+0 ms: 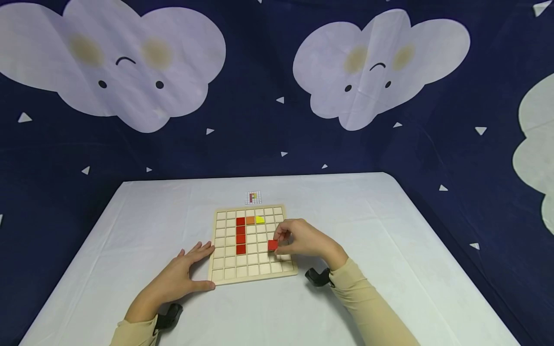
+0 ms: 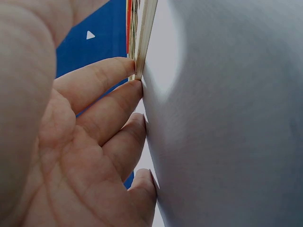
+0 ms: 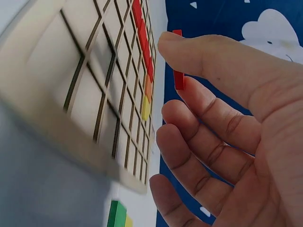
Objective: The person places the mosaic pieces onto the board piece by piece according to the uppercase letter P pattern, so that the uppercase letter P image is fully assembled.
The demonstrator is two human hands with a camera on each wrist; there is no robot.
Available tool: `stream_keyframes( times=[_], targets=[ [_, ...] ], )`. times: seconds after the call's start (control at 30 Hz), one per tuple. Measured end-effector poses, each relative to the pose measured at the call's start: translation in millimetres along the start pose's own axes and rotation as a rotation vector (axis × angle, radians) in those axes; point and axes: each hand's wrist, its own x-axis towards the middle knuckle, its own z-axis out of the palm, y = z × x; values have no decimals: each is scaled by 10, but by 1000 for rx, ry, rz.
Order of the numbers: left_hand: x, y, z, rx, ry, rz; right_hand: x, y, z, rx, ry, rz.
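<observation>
My right hand point(image 1: 305, 239) pinches a red square tile point(image 1: 272, 245) between thumb and index finger, over the right side of a wooden grid board point(image 1: 229, 275). The right wrist view shows that tile point(image 3: 179, 81) edge-on, above the grid. A column of several red tiles point(image 1: 240, 239) lies in the board's cells, with an orange tile point(image 1: 250, 220) and a yellow tile point(image 1: 260, 219) to the right of its top. My left hand point(image 1: 176, 276) rests at the board's left edge, fingers spread and thumb by the near-left corner. Its fingertips point(image 2: 135, 87) meet the wooden edge.
A small pattern card point(image 1: 253, 197) lies on the white table point(image 1: 173, 211) just beyond the board. In the right wrist view, a green block point(image 3: 116, 215) stands beside the board with something yellow behind it. A dark blue cloth with clouds point(image 1: 255, 144) hangs behind the table.
</observation>
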Motion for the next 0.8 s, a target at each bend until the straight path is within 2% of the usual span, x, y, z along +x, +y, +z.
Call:
stream_keyframes(
  times=[0.4,0.8],
  targets=[
    [-9,-6,-3,-4,2,9,215,-144,204,-15,-16,-36],
    [-6,-7,-1,-4,4,2,370,-228,381,-43,-40,-26]
  ],
)
